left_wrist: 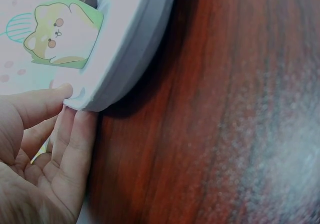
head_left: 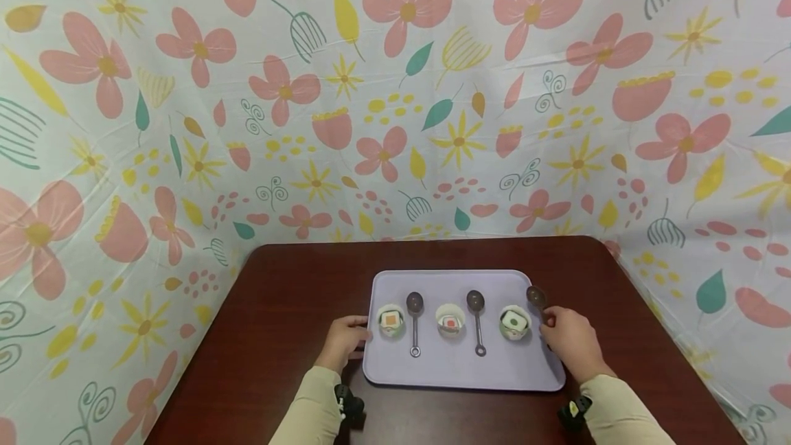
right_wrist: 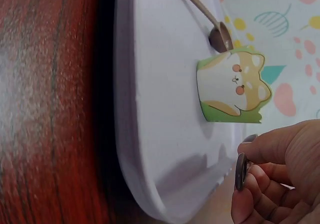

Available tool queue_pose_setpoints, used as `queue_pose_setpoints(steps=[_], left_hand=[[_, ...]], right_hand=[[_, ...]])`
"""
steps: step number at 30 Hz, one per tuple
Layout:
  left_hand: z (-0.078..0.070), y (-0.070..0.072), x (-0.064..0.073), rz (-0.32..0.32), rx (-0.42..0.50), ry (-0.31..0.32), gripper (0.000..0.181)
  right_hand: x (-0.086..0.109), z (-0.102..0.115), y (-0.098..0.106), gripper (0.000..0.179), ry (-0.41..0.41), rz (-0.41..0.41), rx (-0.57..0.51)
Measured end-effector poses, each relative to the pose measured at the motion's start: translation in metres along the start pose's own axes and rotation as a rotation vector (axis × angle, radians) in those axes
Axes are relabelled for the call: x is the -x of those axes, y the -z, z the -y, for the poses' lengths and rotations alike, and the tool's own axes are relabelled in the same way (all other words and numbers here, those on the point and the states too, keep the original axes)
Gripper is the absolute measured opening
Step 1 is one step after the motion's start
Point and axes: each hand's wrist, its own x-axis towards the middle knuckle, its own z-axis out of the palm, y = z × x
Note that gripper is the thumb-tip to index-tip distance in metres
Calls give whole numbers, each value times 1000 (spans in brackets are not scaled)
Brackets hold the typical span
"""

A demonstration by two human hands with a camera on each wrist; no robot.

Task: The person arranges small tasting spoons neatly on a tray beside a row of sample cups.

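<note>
My left hand (head_left: 342, 343) grips the left edge of a pale lilac tray (head_left: 445, 371); in the left wrist view the thumb lies over the rim with fingers underneath. Between thumb and fingers, my right hand (head_left: 573, 340) pinches the handle of a dark brown spoon (head_left: 536, 296) at the tray's right edge. The spoon's ringed handle end (right_wrist: 241, 171) shows in the right wrist view. On the tray stand a left cup (head_left: 391, 332), a middle cup (head_left: 450, 333) and a right cup (head_left: 514, 336), holding white pieces topped orange, red and green.
Between the cups lie two more brown spoons, the left spoon (head_left: 415, 303) and the middle spoon (head_left: 475, 301), bowls pointing away. A dark reddish-brown table (head_left: 296, 280) carries the tray. A flower-printed curtain (head_left: 383, 101) hangs behind it and along both sides.
</note>
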Motion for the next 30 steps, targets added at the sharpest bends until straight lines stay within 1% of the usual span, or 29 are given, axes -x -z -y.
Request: queue_pose_setpoints(steps=[12,25,30], left_hand=[[2,-1,-1,-9,-10,-1,42],[1,-1,0,-11,-15,3,42],[1,0,-1,-6,-19,5,43]], right_hand=[[-2,5,-6,35,21,7,39],[-2,3,-13,31,23,8,42],[-2,5,-15,30,36,-7,63]])
